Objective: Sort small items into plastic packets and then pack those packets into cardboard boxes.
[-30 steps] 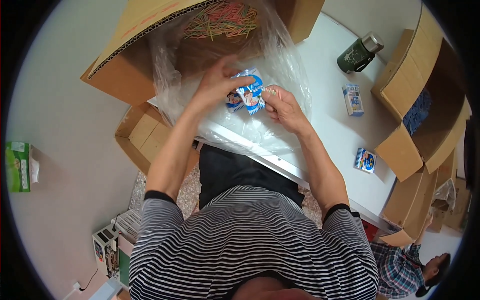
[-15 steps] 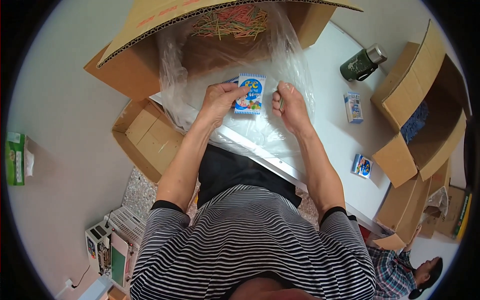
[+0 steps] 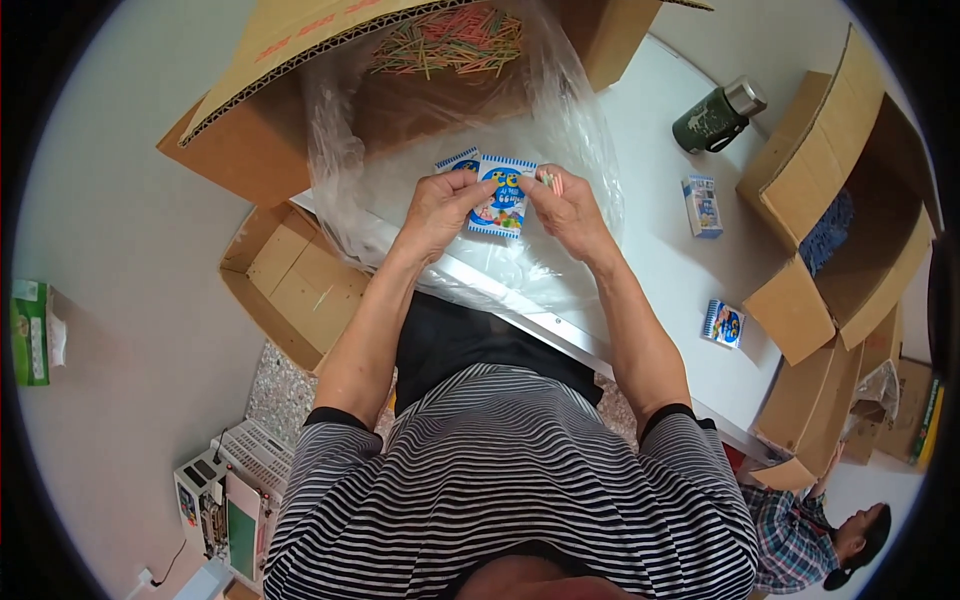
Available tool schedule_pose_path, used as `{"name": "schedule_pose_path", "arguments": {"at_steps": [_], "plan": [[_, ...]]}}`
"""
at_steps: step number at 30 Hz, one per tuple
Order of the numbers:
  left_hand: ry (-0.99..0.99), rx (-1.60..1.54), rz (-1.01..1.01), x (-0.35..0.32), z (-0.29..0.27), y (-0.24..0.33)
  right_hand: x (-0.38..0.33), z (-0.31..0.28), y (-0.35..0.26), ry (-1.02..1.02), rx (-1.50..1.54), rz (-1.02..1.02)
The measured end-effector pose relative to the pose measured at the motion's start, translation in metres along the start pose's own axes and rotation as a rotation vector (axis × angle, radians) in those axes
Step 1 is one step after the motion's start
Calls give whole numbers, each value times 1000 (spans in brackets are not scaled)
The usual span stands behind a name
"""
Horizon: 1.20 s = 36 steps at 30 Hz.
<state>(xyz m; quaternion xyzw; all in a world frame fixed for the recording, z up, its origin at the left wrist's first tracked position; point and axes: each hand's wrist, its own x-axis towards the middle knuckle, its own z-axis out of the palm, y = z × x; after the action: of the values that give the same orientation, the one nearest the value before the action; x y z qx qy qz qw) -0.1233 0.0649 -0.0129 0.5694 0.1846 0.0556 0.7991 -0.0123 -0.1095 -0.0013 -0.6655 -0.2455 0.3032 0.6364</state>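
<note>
My left hand (image 3: 440, 205) and my right hand (image 3: 562, 208) both pinch a small blue and white sachet (image 3: 503, 194) over a clear plastic bag (image 3: 480, 250) spread on the white table (image 3: 650, 230). My right hand also holds a few thin coloured sticks (image 3: 551, 181) between its fingers. A second sachet (image 3: 457, 161) peeks out behind my left hand. Above the hands, a tilted cardboard box (image 3: 300, 60) lined with the plastic holds a heap of several coloured sticks (image 3: 450, 42).
On the table to the right stand a dark green flask (image 3: 718, 116), a small blue box (image 3: 702, 205) and another sachet (image 3: 725, 323). Open cardboard boxes (image 3: 850, 200) sit at the right and one (image 3: 290, 280) on the floor at left. A person (image 3: 820, 530) crouches at lower right.
The sachet has been turned upright between both hands and brought nearer the table's front edge; my right hand, apart from it half a second ago, now grips its right edge.
</note>
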Motion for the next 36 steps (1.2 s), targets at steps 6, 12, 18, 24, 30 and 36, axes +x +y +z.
{"name": "schedule_pose_path", "arguments": {"at_steps": [6, 12, 18, 24, 30, 36], "plan": [[37, 193, 39, -4, 12, 4, 1, -4, 10, -12, 74, 3], [48, 286, 71, -6, 5, -5, 3, -11, 4, 93, 515, 177], [-98, 478, 112, -12, 4, -1, 24, -30, 7, 95, 867, 13], [-107, 523, 85, -15, 9, 3, 30, -11, -8, -139, 820, -215], [216, -88, -25, -6, 20, -4, 22, -14, 6, 284, 930, 97], [260, 813, 870, -13, 15, 4, -4, -29, 6, -175, 937, 512]]}}
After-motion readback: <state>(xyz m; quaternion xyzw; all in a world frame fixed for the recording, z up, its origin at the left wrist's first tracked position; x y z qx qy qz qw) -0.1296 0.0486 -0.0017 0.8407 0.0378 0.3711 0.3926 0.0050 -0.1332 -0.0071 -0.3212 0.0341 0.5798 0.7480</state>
